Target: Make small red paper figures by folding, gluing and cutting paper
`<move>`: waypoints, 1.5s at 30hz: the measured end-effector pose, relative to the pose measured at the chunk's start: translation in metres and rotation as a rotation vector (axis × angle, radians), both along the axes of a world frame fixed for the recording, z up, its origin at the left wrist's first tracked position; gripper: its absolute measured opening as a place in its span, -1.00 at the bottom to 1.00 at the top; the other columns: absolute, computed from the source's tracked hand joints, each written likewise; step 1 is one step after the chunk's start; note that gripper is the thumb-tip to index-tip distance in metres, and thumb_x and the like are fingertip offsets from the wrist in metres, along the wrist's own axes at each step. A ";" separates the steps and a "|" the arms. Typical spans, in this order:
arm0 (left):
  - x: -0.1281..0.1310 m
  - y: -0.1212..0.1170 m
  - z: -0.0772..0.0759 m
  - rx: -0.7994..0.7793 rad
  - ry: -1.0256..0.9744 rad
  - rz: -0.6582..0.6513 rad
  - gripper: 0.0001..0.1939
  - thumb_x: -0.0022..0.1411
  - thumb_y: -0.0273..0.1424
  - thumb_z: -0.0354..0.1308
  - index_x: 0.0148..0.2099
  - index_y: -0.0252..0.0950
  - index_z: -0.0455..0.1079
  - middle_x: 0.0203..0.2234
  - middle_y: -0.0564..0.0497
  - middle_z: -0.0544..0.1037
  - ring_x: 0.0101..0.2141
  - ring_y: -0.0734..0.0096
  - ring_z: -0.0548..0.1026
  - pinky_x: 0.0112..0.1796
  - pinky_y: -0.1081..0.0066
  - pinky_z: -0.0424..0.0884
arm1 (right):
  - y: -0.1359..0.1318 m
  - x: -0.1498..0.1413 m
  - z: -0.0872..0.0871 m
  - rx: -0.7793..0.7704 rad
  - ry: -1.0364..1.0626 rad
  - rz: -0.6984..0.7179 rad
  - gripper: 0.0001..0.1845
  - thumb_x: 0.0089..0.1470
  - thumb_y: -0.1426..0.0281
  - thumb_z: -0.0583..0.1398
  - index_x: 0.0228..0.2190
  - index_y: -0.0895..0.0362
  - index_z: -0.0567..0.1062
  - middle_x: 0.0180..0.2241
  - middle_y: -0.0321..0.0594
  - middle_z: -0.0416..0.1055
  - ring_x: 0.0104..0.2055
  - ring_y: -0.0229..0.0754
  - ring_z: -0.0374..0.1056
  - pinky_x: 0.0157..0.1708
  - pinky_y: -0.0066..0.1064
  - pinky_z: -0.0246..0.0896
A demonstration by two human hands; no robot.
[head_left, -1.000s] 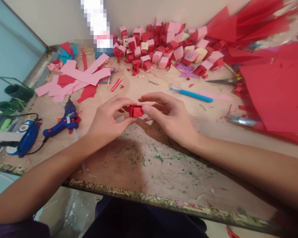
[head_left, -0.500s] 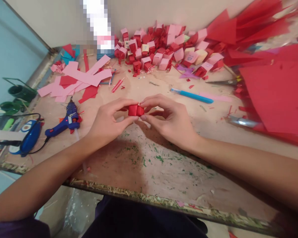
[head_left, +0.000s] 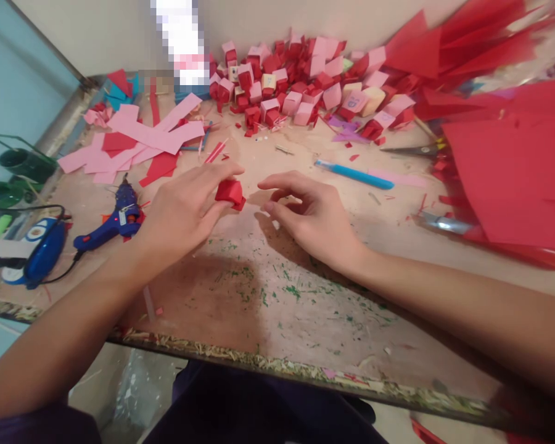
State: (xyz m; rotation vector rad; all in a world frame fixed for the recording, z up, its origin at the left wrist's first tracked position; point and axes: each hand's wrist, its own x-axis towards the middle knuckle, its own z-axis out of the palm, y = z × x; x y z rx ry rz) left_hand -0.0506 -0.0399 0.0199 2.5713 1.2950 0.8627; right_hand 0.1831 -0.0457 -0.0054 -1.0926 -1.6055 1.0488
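Note:
Between the thumb and fingers of my left hand (head_left: 185,206) is a small folded red paper box (head_left: 230,192), held just above the table. My right hand (head_left: 312,216) is a short way to the right of it, fingers curved and a gap between thumb and forefinger, with nothing in it. A blue pen (head_left: 355,174) lies beyond my right hand. To the left of my left hand, a blue hot glue gun (head_left: 120,217) rests on the table.
Many small pink and red paper boxes (head_left: 300,86) are heaped at the back. Pink paper strips (head_left: 134,139) lie at the back left. Scissors (head_left: 414,150), a box cutter (head_left: 446,222) and large red paper sheets (head_left: 513,166) are on the right. Green scraps dot the wooden table (head_left: 305,345).
My right hand has let go of the red paper box. My left hand has moved a little left with the box, which is now turned and tilted.

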 end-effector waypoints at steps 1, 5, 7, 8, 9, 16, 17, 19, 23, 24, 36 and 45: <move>0.000 0.000 -0.001 -0.008 -0.009 0.004 -0.65 0.39 -0.30 0.28 0.19 -0.09 0.49 -0.03 0.00 0.68 -0.03 0.16 0.63 0.05 0.21 0.53 | 0.000 0.000 0.001 -0.004 -0.003 0.001 -0.78 0.16 0.44 0.30 -0.13 0.09 0.67 -0.03 -0.13 0.61 -0.15 -0.10 0.50 -0.08 -0.18 0.54; 0.003 0.001 -0.002 -0.060 0.003 -0.010 -0.86 0.39 -0.26 0.29 -0.03 -0.09 0.57 -0.15 0.06 0.71 -0.14 0.19 0.65 -0.08 0.27 0.52 | -0.001 -0.001 0.002 -0.010 0.001 0.003 -0.82 0.17 0.43 0.30 -0.18 0.07 0.68 -0.05 -0.14 0.61 -0.15 -0.09 0.50 -0.06 -0.17 0.52; 0.003 0.001 -0.001 -0.069 -0.005 -0.033 -0.86 0.39 -0.26 0.29 -0.04 -0.10 0.58 -0.13 0.06 0.72 -0.14 0.20 0.66 -0.07 0.28 0.52 | -0.001 -0.001 0.001 0.002 0.007 0.012 -0.85 0.18 0.43 0.30 -0.21 0.06 0.68 -0.06 -0.14 0.61 -0.12 -0.09 0.51 -0.05 -0.17 0.52; 0.004 0.001 0.000 -0.066 -0.016 -0.047 -0.85 0.38 -0.26 0.30 -0.03 -0.11 0.58 -0.13 0.06 0.72 -0.13 0.20 0.66 -0.06 0.29 0.52 | -0.001 -0.001 0.001 0.010 0.007 0.017 -0.85 0.19 0.43 0.29 -0.22 0.06 0.68 -0.06 -0.14 0.61 -0.09 -0.08 0.51 -0.05 -0.18 0.51; 0.003 0.001 0.001 -0.066 -0.022 -0.060 -0.84 0.38 -0.27 0.30 -0.03 -0.12 0.59 -0.12 0.06 0.72 -0.12 0.21 0.67 -0.06 0.30 0.52 | -0.001 0.000 0.001 0.015 0.004 0.024 -0.86 0.19 0.43 0.29 -0.23 0.06 0.68 -0.05 -0.15 0.61 -0.07 -0.07 0.51 -0.05 -0.18 0.51; 0.000 0.005 0.001 -0.110 0.032 -0.138 -0.85 0.39 -0.35 0.26 -0.03 -0.13 0.60 -0.08 0.06 0.72 -0.11 0.26 0.67 -0.06 0.33 0.52 | 0.000 0.001 -0.001 0.036 -0.006 0.035 -0.86 0.20 0.44 0.28 -0.27 0.06 0.69 -0.06 -0.16 0.61 -0.05 -0.07 0.52 -0.09 -0.20 0.51; 0.000 0.006 0.000 -0.108 0.031 -0.149 -0.83 0.39 -0.36 0.25 -0.01 -0.13 0.60 -0.05 0.05 0.72 -0.08 0.25 0.67 -0.04 0.32 0.53 | 0.000 0.001 -0.001 0.040 -0.003 0.037 -0.86 0.20 0.44 0.28 -0.27 0.07 0.69 -0.06 -0.15 0.61 -0.06 -0.08 0.52 -0.09 -0.20 0.51; 0.000 0.008 -0.002 -0.115 0.021 -0.166 -0.80 0.40 -0.37 0.24 0.03 -0.12 0.59 0.02 0.04 0.70 0.00 0.23 0.66 0.03 0.29 0.53 | 0.000 0.001 -0.001 0.044 -0.004 0.037 -0.86 0.20 0.45 0.28 -0.28 0.07 0.69 -0.07 -0.15 0.62 -0.07 -0.08 0.52 -0.10 -0.20 0.51; 0.001 0.010 -0.003 -0.160 -0.040 -0.160 -0.85 0.40 -0.34 0.23 -0.06 -0.14 0.61 0.06 0.01 0.67 0.08 0.18 0.63 0.14 0.17 0.52 | -0.001 0.001 0.000 0.058 -0.025 0.025 -0.86 0.20 0.44 0.28 -0.27 0.06 0.69 -0.07 -0.15 0.62 -0.05 -0.07 0.52 -0.10 -0.20 0.52; 0.002 0.010 -0.003 -0.168 -0.058 -0.153 -0.87 0.39 -0.35 0.23 -0.10 -0.15 0.61 0.06 0.01 0.67 0.09 0.17 0.62 0.16 0.15 0.52 | -0.001 0.001 0.000 0.062 -0.026 0.023 -0.86 0.20 0.44 0.28 -0.27 0.06 0.69 -0.07 -0.15 0.62 -0.05 -0.07 0.53 -0.10 -0.20 0.53; 0.008 0.005 -0.007 -0.394 -0.315 -0.094 -0.91 0.28 -0.37 0.36 -0.14 -0.16 0.57 -0.04 -0.01 0.61 -0.03 0.31 0.61 0.04 0.29 0.62 | 0.000 -0.001 -0.005 0.012 0.030 0.107 -0.85 0.17 0.47 0.29 -0.23 0.09 0.68 -0.06 -0.17 0.64 -0.05 -0.08 0.57 -0.02 -0.18 0.56; 0.014 0.006 -0.006 -0.522 -0.547 -0.078 -0.81 0.26 -0.35 0.39 -0.10 -0.22 0.52 -0.05 -0.02 0.64 -0.02 0.25 0.64 0.08 0.20 0.61 | 0.002 0.000 -0.007 0.099 -0.212 0.102 -0.20 0.06 0.43 0.40 0.31 0.03 0.38 0.04 -0.10 0.60 0.08 0.11 0.52 0.18 0.10 0.38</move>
